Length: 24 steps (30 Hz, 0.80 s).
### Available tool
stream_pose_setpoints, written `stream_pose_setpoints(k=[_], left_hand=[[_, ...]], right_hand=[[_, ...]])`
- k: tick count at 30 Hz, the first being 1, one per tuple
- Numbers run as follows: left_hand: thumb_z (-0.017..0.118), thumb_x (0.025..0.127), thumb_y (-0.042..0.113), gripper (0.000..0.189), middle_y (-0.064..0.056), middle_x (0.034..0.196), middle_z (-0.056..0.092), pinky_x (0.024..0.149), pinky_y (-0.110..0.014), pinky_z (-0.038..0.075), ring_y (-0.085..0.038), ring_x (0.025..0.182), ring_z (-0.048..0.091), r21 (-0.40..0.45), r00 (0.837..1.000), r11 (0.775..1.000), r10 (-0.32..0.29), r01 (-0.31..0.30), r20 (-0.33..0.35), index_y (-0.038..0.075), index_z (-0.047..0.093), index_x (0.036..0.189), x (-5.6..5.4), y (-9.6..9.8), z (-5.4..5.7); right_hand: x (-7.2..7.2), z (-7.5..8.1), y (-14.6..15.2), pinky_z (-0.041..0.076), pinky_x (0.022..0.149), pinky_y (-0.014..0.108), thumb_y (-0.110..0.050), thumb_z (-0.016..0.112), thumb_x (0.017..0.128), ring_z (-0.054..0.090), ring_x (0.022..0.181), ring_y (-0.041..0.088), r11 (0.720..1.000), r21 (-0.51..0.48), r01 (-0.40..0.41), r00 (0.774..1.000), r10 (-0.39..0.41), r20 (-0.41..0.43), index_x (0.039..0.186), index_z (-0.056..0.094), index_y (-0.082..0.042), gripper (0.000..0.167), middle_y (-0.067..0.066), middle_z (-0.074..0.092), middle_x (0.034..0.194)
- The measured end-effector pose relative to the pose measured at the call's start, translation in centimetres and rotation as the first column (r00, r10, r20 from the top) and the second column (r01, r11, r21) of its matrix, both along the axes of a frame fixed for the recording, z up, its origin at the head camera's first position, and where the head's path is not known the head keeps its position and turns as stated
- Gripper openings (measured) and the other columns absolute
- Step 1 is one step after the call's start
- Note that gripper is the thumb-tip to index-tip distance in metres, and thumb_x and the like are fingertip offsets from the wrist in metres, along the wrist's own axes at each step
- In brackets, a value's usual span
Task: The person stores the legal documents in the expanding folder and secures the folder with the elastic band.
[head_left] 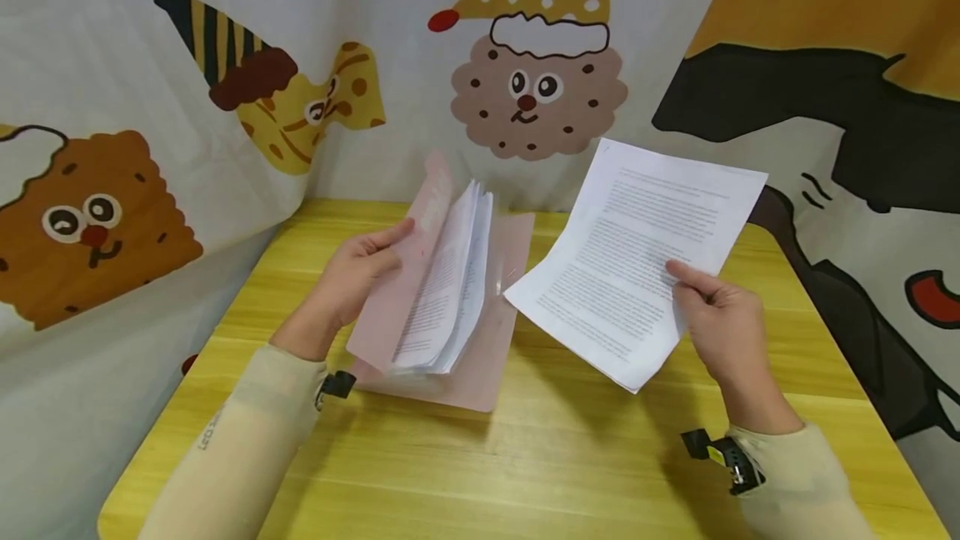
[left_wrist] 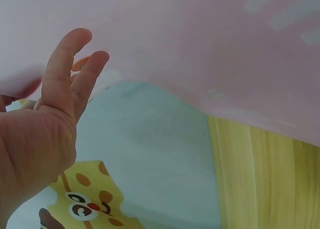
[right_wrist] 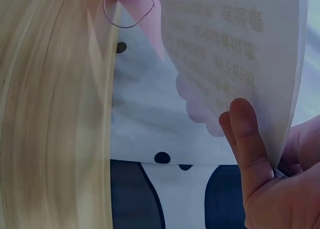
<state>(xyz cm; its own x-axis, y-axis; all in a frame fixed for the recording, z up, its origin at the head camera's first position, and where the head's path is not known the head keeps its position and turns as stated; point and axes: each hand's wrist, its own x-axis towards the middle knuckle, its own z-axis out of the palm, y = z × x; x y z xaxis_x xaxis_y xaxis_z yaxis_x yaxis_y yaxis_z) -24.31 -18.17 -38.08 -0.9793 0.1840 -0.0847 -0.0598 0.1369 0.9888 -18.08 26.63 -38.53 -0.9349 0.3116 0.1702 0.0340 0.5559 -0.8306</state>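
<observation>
At the right of the head view, we see one thin sheaf of printed paper point(head_left: 622, 265) left of the right hand point(head_left: 723, 319), the nearer hand, whose fingers pinch it; its long axis slants upper right to lower left. Centre-left, the left hand's point(head_left: 356, 273) fingers hold one pink folder point(head_left: 397, 298); its inner sheets point(head_left: 453, 298) we can't count.
</observation>
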Motion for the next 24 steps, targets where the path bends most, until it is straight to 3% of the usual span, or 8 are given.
stream_pose_setpoints(k=[5, 10, 12, 15, 19, 20, 24], left_hand=[[0.051, 0.1, 0.003, 0.061, 0.0, 0.17, 0.043, 0.082, -0.014, 0.046, -0.015, 0.132, 0.045, 0.005, 1.0, 1.0, 0.007, -0.007, 0.005, 0.013, 0.049, 0.159, 0.0, 0.1, -0.1], [0.05, 0.099, 0.002, 0.061, 0.0, 0.169, 0.045, 0.083, -0.015, 0.045, -0.016, 0.138, 0.044, -0.001, 1.0, 1.0, 0.005, -0.005, -0.021, 0.01, 0.049, 0.159, 0.0, 0.7, -0.3], [0.05, 0.098, 0.001, 0.061, 0.0, 0.169, 0.045, 0.087, -0.014, 0.044, -0.015, 0.14, 0.043, -0.005, 0.999, 1.0, 0.005, -0.005, -0.035, 0.008, 0.049, 0.159, 0.1, 0.8, -0.3], [0.051, 0.098, 0.002, 0.061, 0.001, 0.168, 0.046, 0.083, -0.015, 0.044, -0.016, 0.138, 0.044, -0.007, 0.999, 1.0, 0.005, -0.005, -0.045, 0.007, 0.049, 0.158, 0.1, 1.1, -0.4], [0.051, 0.097, 0.003, 0.061, 0.002, 0.168, 0.047, 0.074, -0.016, 0.042, -0.018, 0.133, 0.045, -0.011, 0.999, 1.0, 0.016, -0.016, -0.041, 0.008, 0.051, 0.158, 0.2, 1.2, -0.3], [0.052, 0.097, 0.003, 0.06, 0.002, 0.167, 0.048, 0.074, -0.016, 0.042, -0.018, 0.133, 0.045, -0.013, 0.999, 1.0, 0.021, -0.021, -0.039, 0.008, 0.051, 0.157, 0.1, 1.2, -0.3], [0.052, 0.098, 0.002, 0.06, 0.002, 0.167, 0.048, 0.075, -0.016, 0.042, -0.019, 0.134, 0.045, -0.021, 0.999, 1.0, 0.021, -0.022, -0.036, 0.008, 0.051, 0.157, 0.3, 1.2, -0.4]], right_hand=[[0.3, 0.3, 0.1, 0.029, 0.043, 0.027, -0.018, 0.06, 0.107, 0.057, 0.077, 0.001, 1.0, -0.006, -0.024, 0.999, 0.024, 0.026, 0.139, 0.071, -0.008, 0.036, 0.022, 0.067, 0.144], [0.2, 0.9, -0.2, 0.031, 0.046, 0.029, -0.026, 0.059, 0.108, 0.059, 0.085, 0.002, 0.999, -0.023, -0.03, 0.997, 0.032, 0.073, 0.143, 0.069, -0.012, 0.039, 0.02, 0.065, 0.148], [0.0, 1.2, -0.3, 0.035, 0.048, 0.024, -0.026, 0.059, 0.107, 0.061, 0.088, 0.0, 0.999, -0.036, 0.002, 0.997, 0.001, 0.072, 0.142, 0.07, -0.014, 0.038, 0.018, 0.066, 0.148], [-0.2, 1.4, -0.4, 0.044, 0.059, 0.01, -0.024, 0.06, 0.106, 0.063, 0.095, -0.001, 0.995, -0.069, 0.069, 0.997, -0.066, 0.046, 0.141, 0.071, -0.016, 0.037, 0.015, 0.067, 0.147], [-0.4, 1.5, -0.7, 0.047, 0.067, 0.007, -0.021, 0.061, 0.105, 0.065, 0.104, -0.002, 0.989, -0.102, 0.107, 0.994, -0.107, 0.0, 0.138, 0.072, -0.019, 0.035, 0.012, 0.068, 0.146], [-0.5, 1.5, -0.9, 0.045, 0.063, 0.009, -0.021, 0.062, 0.105, 0.064, 0.102, -0.002, 0.989, -0.103, 0.106, 0.994, -0.107, -0.012, 0.138, 0.072, -0.02, 0.034, 0.012, 0.069, 0.145], [-0.6, 1.4, -1.6, 0.035, 0.048, 0.017, -0.02, 0.063, 0.105, 0.056, 0.066, 0.0, 0.99, -0.113, 0.084, 0.995, -0.09, -0.052, 0.136, 0.074, -0.02, 0.033, 0.012, 0.072, 0.14]])
